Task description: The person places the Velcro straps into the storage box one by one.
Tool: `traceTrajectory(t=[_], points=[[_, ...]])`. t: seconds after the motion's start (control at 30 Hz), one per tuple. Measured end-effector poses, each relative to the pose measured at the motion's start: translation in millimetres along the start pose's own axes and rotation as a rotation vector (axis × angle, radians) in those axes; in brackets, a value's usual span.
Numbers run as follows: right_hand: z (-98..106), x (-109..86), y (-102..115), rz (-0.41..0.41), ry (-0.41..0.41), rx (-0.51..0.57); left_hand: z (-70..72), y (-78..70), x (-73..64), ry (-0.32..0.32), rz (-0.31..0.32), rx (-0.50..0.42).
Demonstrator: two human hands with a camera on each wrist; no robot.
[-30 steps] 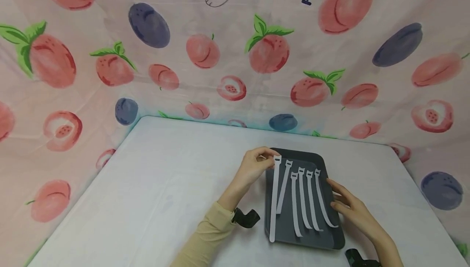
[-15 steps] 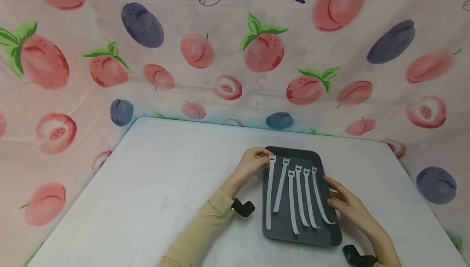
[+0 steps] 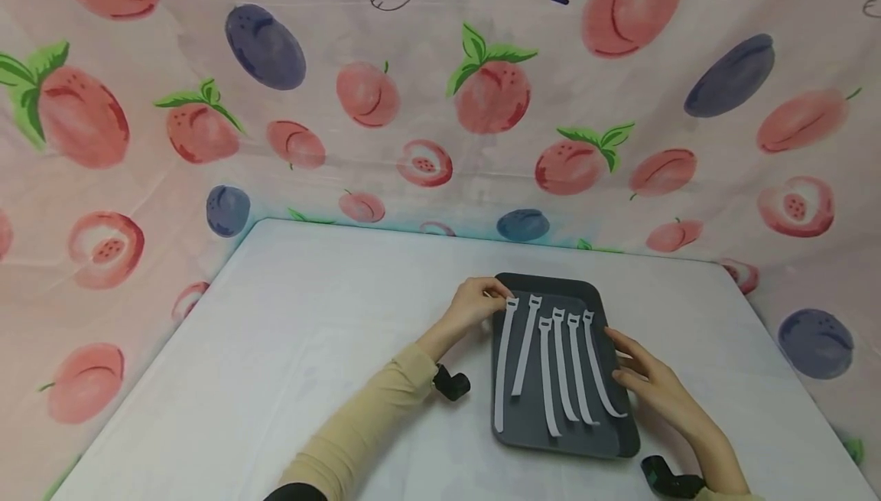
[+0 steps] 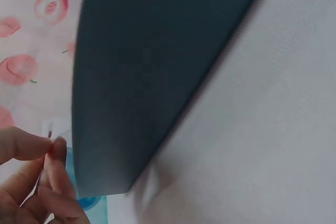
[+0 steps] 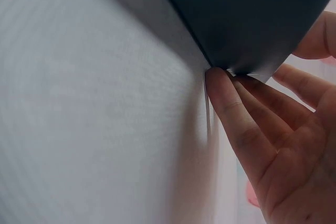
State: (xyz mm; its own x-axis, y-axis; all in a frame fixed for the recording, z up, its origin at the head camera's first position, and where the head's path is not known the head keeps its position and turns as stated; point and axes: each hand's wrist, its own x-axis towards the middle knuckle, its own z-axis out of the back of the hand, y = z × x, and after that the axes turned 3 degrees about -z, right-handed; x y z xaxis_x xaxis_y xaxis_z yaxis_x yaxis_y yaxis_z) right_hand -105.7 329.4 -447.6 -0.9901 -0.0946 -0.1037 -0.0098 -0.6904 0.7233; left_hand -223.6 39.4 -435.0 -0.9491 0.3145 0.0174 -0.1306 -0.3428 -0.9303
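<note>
My left hand (image 3: 473,306) pinches the slotted head of a white hook-and-loop cable tie (image 3: 505,363) at the left side of a dark grey tray (image 3: 544,284). This tie lies lengthwise along the tray's left edge, its rounded tail near the front corner. In the left wrist view, thumb and fingertips (image 4: 59,145) meet on a thin edge just beyond the tray wall (image 4: 121,103). My right hand (image 3: 654,380) holds the tray's right side. The right wrist view shows its fingers (image 5: 231,108) along the outer wall and the thumb up at the rim.
Several more white cable ties (image 3: 564,367) lie side by side in the tray, some with curled tails. The tray rests toward the right of a white-covered table (image 3: 330,317). A fruit-printed cloth (image 3: 303,187) hangs behind and around the table.
The tie in my left hand has lowered and its tail has swung slightly left, lying along the tray's left edge. The right hand stays at the tray's side. The head view has shifted slightly.
</note>
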Motion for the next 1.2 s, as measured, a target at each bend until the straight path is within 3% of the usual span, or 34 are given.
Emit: traceTrajectory(t=[0.33,0.73,1.0,1.2], points=[[0,-1.1,-1,0.000,0.000,0.006,-1.3,6.1,6.1,-0.017,-0.004,0.038],[0,0.3,-1,-0.001,0.006,0.012,-4.9,6.4,9.5,-0.088,-0.011,0.058],[1,0.4,0,0.006,-0.006,0.010,-4.5,6.9,10.9,-0.072,-0.004,0.069],[0,-0.6,0,-0.002,-0.001,0.022,-4.4,6.7,11.9,-0.062,-0.042,0.128]])
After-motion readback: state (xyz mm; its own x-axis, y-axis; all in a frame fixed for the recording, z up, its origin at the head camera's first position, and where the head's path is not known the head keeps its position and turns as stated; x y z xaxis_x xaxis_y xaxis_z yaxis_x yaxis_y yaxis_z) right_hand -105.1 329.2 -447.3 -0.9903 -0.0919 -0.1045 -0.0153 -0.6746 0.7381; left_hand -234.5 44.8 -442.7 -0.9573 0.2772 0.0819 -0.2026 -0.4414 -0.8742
